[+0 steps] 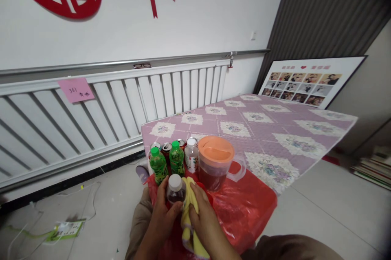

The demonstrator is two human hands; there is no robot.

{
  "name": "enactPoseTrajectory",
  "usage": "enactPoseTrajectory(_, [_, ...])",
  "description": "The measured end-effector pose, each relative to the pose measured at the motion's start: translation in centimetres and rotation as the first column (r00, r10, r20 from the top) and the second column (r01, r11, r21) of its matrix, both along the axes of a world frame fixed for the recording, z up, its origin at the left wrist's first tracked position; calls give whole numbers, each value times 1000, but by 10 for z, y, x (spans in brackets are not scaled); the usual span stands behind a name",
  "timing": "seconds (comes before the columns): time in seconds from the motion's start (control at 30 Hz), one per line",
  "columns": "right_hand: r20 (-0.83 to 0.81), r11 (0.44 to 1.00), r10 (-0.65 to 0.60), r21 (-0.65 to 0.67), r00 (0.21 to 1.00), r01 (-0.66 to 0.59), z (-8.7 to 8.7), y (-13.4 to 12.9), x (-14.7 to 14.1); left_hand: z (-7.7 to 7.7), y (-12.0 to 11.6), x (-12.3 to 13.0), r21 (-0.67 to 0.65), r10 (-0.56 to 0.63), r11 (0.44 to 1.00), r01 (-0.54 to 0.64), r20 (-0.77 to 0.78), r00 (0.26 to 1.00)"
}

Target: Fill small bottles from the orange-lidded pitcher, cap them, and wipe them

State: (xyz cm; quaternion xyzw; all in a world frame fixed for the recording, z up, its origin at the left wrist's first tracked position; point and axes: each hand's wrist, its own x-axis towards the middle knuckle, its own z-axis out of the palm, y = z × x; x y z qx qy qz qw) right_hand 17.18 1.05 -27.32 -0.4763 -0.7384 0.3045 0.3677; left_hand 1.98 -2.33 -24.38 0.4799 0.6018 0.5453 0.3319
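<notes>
Left hand (165, 207) at lower centre of frame, fingers wrapped round clear white-capped bottle (175, 190). Right hand (204, 207) just right, fingers gripping yellow cloth (187, 199) beside bottle. Orange-lidded pitcher (213, 174) right of centre, on red plastic sheet (247, 207).

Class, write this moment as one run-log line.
left hand: gripping white-capped bottle of dark liquid | right hand: holding yellow cloth | nearby: orange-lidded pitcher, red plastic
</notes>
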Motion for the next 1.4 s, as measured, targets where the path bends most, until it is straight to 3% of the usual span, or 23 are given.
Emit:
enactPoseTrajectory(0.17, [-29,998,23,-58,999,-24,-11,1,4,-1,0,2,2,28,1000,-28,-91,995])
enactPoseTrajectory(0.5, [-71,992,6,123,997,2,31,-12,7,3,-10,8,-111,-61,992,52,-72,996])
enactPoseTrajectory(0.67, [-46,995,-1,104,999,5,19,-9,3,6,-10,7,-145,-71,988,58,-89,993])
enactPoseTrajectory(0.83, [21,998,36,-43,999,-35,-3,-1,6,1,-10,5,-139,-74,988,62,-87,993])
enactPoseTrajectory(0.93, [10,997,39,-61,999,-38,-7,-1,8,-1,-12,5,-130,-67,990,55,-87,994])
enactPoseTrajectory(1.23, [-81,991,3,133,997,8,21,-14,9,6,-11,11,-133,-13,991,-1,-103,995])
enactPoseTrajectory(1.4, [9,994,1,112,1000,-2,16,-12,7,6,-9,12,-91,40,994,-54,-156,987])
